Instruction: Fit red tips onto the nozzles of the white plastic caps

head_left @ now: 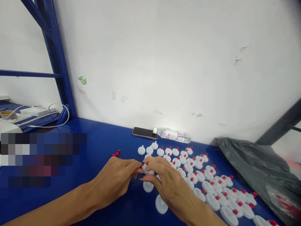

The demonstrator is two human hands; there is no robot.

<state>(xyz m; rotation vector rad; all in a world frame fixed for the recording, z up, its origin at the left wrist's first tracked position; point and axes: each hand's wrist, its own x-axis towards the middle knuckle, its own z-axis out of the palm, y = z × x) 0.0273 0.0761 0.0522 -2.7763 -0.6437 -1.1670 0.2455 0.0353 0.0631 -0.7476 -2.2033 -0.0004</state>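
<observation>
As fingers of the left hand [117, 174] pinch a red cap [141, 167], the right hand [168, 175] clamping a white disc [146, 170], lower center, slippage could drop either.

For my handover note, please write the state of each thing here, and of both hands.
Left hand, closed on a small red plastic cap
Right hand, fingers around a white plastic disc
Black-screened smartphone, flat, screen dark
Clear plastic bottle, capped, on its side
Three white plastic discs nearest the smartphone, uncapped
Other white plastic discs, mostly red-capped
Loose red plastic caps, piled
Grey plastic bag, crumpled
</observation>
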